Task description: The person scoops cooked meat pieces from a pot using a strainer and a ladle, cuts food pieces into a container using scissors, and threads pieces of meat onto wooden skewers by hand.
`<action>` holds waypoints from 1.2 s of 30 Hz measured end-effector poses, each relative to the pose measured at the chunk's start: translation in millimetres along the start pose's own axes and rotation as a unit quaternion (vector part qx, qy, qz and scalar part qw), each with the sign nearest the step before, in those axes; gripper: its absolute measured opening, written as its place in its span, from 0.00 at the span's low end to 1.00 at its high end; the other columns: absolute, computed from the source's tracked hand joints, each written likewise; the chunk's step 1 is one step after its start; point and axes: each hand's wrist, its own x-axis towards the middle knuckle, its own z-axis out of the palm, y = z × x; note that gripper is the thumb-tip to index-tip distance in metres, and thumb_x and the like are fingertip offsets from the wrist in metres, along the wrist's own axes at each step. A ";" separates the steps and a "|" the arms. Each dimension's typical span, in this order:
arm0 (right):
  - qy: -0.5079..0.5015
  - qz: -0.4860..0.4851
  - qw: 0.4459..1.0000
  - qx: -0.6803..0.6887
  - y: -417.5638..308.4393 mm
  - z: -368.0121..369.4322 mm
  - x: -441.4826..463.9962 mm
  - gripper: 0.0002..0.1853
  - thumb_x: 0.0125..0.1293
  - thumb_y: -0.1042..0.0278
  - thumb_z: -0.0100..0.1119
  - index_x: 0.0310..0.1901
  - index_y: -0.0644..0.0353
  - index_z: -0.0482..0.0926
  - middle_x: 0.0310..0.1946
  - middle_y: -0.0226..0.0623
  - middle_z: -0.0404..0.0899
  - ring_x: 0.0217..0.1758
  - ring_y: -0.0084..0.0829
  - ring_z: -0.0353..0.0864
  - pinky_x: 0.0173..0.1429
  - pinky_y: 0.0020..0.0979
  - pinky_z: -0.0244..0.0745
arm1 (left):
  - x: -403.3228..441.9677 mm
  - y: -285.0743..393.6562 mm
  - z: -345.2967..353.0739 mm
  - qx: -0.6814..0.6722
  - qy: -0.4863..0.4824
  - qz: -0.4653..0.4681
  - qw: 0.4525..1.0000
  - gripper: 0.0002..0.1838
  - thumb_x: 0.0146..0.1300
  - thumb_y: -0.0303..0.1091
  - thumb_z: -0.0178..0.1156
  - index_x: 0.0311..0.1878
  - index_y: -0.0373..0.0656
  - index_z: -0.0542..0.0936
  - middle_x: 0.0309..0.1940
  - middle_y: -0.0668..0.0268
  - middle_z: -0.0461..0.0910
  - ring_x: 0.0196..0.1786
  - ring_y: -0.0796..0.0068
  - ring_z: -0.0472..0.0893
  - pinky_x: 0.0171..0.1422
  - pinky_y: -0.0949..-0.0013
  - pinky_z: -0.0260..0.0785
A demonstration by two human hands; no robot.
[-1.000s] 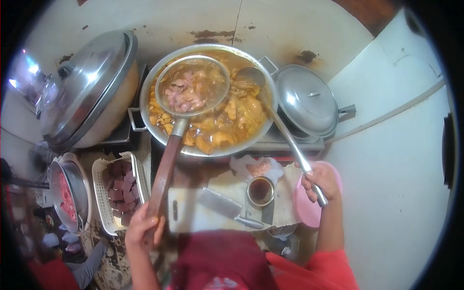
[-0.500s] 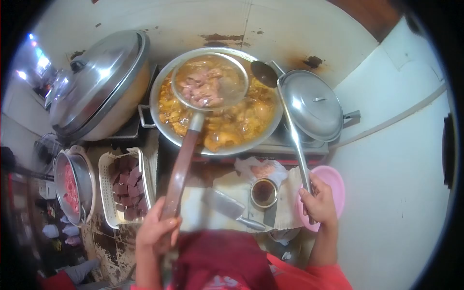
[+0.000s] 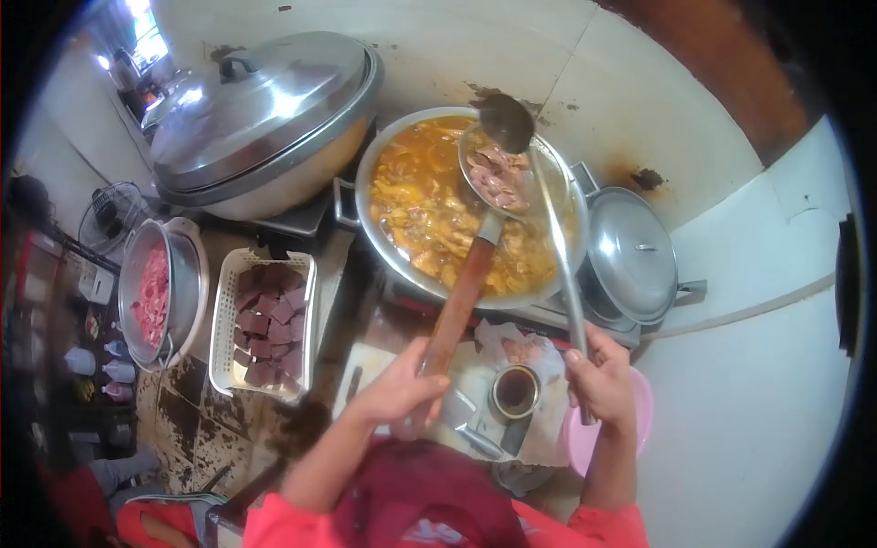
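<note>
Strainer (image 3: 466, 288) and ladle (image 3: 560, 251) held over the pot (image 3: 364, 196).

From my remote station I record the left hand (image 3: 399, 388) clamped round the strainer's wooden handle near its lower end, and the right hand (image 3: 598, 379) wrapped round the ladle's metal shaft near its butt. The strainer's bowl, holding pink meat (image 3: 498, 183), lies over the right part of the pot; whether it touches the stew (image 3: 438, 219), I cannot tell. The ladle's bowl shows near the pot's far rim. I judge the strainer stiff and head-heavy, its load soft and slippery; a grip farther up the wood would ease it. The smooth shaft could turn slick if wet.
</note>
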 end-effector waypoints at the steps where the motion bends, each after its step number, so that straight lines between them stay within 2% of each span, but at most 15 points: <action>1: -0.023 -0.001 1.000 -0.004 -2.1 8.4 4.0 0.23 0.61 0.75 0.51 0.59 0.68 0.65 0.24 0.28 0.72 0.18 0.15 0.68 0.19 0.20 0.65 | 2.3 1.4 0.6 0.007 -0.001 -0.003 1.000 0.24 0.60 0.34 0.58 0.56 0.41 0.60 0.26 0.65 0.71 0.20 0.75 0.74 0.22 0.72 0.68; 5: -0.003 -0.173 0.961 -0.214 15.9 49.8 34.4 0.24 0.59 0.70 0.54 0.57 0.71 0.65 0.25 0.44 0.77 0.23 0.38 0.77 0.29 0.34 0.72 | 12.6 -0.9 -1.1 -0.021 -0.023 -0.024 0.999 0.24 0.62 0.32 0.55 0.57 0.41 0.58 0.27 0.64 0.71 0.22 0.75 0.75 0.24 0.71 0.69; 7: 0.005 -0.192 0.936 -0.294 4.7 74.7 43.0 0.25 0.58 0.69 0.53 0.56 0.72 0.65 0.26 0.55 0.78 0.29 0.53 0.79 0.34 0.44 0.73 | 16.5 0.1 -0.8 -0.035 -0.032 -0.023 0.999 0.22 0.63 0.30 0.53 0.58 0.42 0.57 0.28 0.64 0.71 0.22 0.75 0.75 0.24 0.70 0.70; 10: 0.029 -0.174 0.922 -0.345 2.4 107.4 58.5 0.23 0.59 0.69 0.51 0.54 0.72 0.64 0.27 0.63 0.75 0.34 0.62 0.74 0.40 0.52 0.70 | 28.3 -14.2 -6.6 -0.081 -0.056 -0.019 0.995 0.22 0.64 0.29 0.52 0.58 0.42 0.57 0.30 0.64 0.71 0.22 0.74 0.75 0.24 0.70 0.71; 14: 0.073 -0.109 0.911 -0.391 -3.8 143.5 72.8 0.17 0.60 0.68 0.49 0.47 0.72 0.67 0.27 0.63 0.75 0.34 0.62 0.75 0.42 0.55 0.68 | 44.9 -36.8 -14.0 -0.134 -0.119 0.005 0.984 0.19 0.64 0.29 0.50 0.55 0.43 0.56 0.33 0.61 0.71 0.24 0.72 0.77 0.25 0.70 0.71; 15: 0.078 -0.101 0.913 -0.388 -5.9 150.1 74.9 0.16 0.60 0.68 0.49 0.46 0.72 0.67 0.26 0.64 0.75 0.34 0.62 0.75 0.42 0.54 0.69 | 44.8 -36.7 -20.2 -0.133 -0.158 0.003 0.978 0.20 0.65 0.34 0.52 0.56 0.44 0.57 0.37 0.61 0.71 0.27 0.72 0.77 0.30 0.69 0.73; 18: 0.078 -0.052 0.930 -0.356 -12.6 169.3 78.8 0.15 0.60 0.67 0.51 0.42 0.72 0.69 0.24 0.63 0.75 0.32 0.60 0.76 0.39 0.50 0.71 | 43.4 -34.5 -32.7 -0.142 -0.172 -0.014 0.975 0.21 0.65 0.39 0.53 0.56 0.44 0.59 0.40 0.63 0.72 0.34 0.71 0.78 0.37 0.66 0.74; 19: 0.063 -0.032 0.943 -0.326 -15.5 171.0 81.5 0.15 0.59 0.66 0.52 0.41 0.73 0.69 0.23 0.61 0.75 0.30 0.58 0.77 0.37 0.48 0.72 | 41.1 -32.6 -40.9 -0.151 -0.191 -0.048 0.969 0.22 0.66 0.43 0.53 0.57 0.44 0.60 0.43 0.62 0.72 0.41 0.70 0.78 0.43 0.65 0.73; 20: 0.046 -0.013 0.954 -0.294 -16.9 172.9 82.6 0.16 0.59 0.66 0.53 0.40 0.73 0.69 0.22 0.60 0.75 0.28 0.56 0.78 0.35 0.47 0.72 | 40.0 -31.8 -47.7 -0.147 -0.188 -0.083 0.967 0.22 0.66 0.43 0.52 0.57 0.44 0.60 0.43 0.62 0.72 0.41 0.70 0.77 0.43 0.65 0.73; 21: 0.023 0.014 0.977 -0.214 -19.4 176.7 83.5 0.14 0.62 0.66 0.53 0.38 0.72 0.69 0.19 0.48 0.75 0.19 0.40 0.78 0.25 0.37 0.72 | 39.1 -30.2 -54.3 -0.141 -0.185 -0.117 0.965 0.22 0.66 0.42 0.52 0.57 0.44 0.60 0.44 0.62 0.72 0.42 0.70 0.77 0.42 0.65 0.73; 24: 0.002 0.122 0.992 0.010 -39.3 189.1 72.5 0.11 0.65 0.66 0.50 0.35 0.68 0.70 0.18 0.36 0.74 0.14 0.26 0.74 0.18 0.28 0.69 | 27.0 -18.9 -76.9 -0.045 -0.169 -0.172 0.969 0.22 0.66 0.40 0.51 0.60 0.44 0.61 0.47 0.63 0.73 0.44 0.72 0.77 0.45 0.65 0.73; 25: -0.011 0.131 0.991 0.035 -37.4 189.0 73.3 0.10 0.67 0.65 0.48 0.33 0.64 0.69 0.18 0.32 0.73 0.11 0.23 0.72 0.14 0.23 0.67 | 21.2 -15.5 -85.7 -0.001 -0.162 -0.183 0.970 0.23 0.66 0.39 0.51 0.61 0.43 0.61 0.48 0.64 0.73 0.45 0.73 0.76 0.46 0.65 0.72; 29: -0.009 0.166 0.978 0.126 -38.3 200.6 70.2 0.14 0.66 0.63 0.51 0.45 0.66 0.69 0.18 0.34 0.73 0.11 0.23 0.71 0.13 0.23 0.67 | -7.3 -17.8 -125.6 0.028 -0.161 -0.159 0.974 0.21 0.66 0.37 0.51 0.60 0.42 0.64 0.44 0.64 0.74 0.45 0.74 0.77 0.43 0.69 0.73; 32: -0.020 0.155 0.972 0.177 -32.2 203.2 72.8 0.09 0.67 0.64 0.49 0.39 0.63 0.68 0.19 0.32 0.73 0.12 0.23 0.73 0.13 0.26 0.69 | -25.1 -5.3 -146.9 0.024 -0.135 -0.152 0.979 0.20 0.66 0.36 0.51 0.59 0.41 0.65 0.43 0.64 0.74 0.45 0.75 0.77 0.41 0.72 0.73; 36: -0.025 0.158 0.950 0.269 -26.1 203.1 78.0 0.13 0.67 0.63 0.49 0.46 0.63 0.68 0.20 0.32 0.73 0.13 0.22 0.72 0.13 0.25 0.69 | -37.7 3.9 -166.4 0.030 -0.102 -0.140 0.984 0.19 0.66 0.34 0.51 0.58 0.41 0.66 0.43 0.64 0.75 0.44 0.75 0.77 0.42 0.73 0.72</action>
